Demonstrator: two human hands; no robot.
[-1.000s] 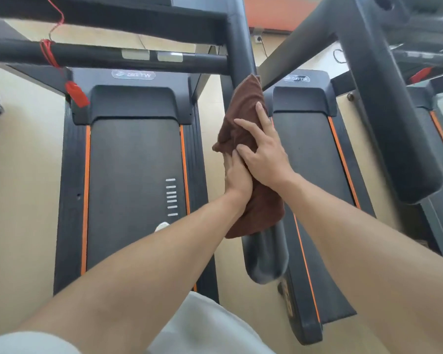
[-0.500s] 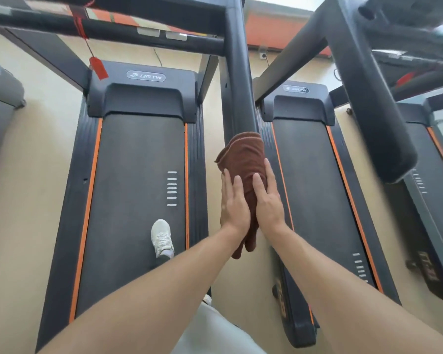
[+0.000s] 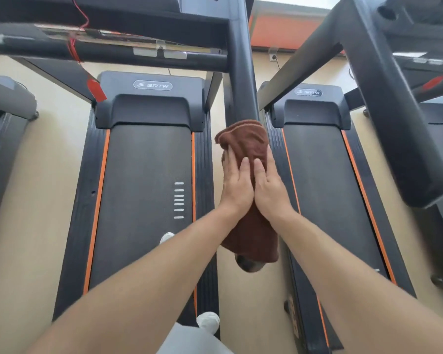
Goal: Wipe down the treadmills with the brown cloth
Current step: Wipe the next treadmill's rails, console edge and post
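Note:
The brown cloth (image 3: 246, 141) is wrapped over the dark handrail (image 3: 241, 85) between two treadmills. My left hand (image 3: 237, 187) and my right hand (image 3: 270, 187) clasp it side by side. Their thumbs lie on top and their fingers curl down the rail's sides. Cloth hangs below my wrists, and the rail's rounded end (image 3: 248, 265) pokes out beneath it. I stand on the belt of the left treadmill (image 3: 143, 175). The right treadmill (image 3: 320, 175) lies beyond the rail.
A thick dark handrail of the right treadmill (image 3: 394, 123) slants across the upper right. A red safety tag (image 3: 96, 89) hangs from the front bar on a cord. My white shoes (image 3: 208, 321) stand on the left belt. Parts of other treadmills show at both edges.
Both hands have slid the cloth down the handrail toward me, from its upper part to near its free end. They now lie side by side rather than overlapped.

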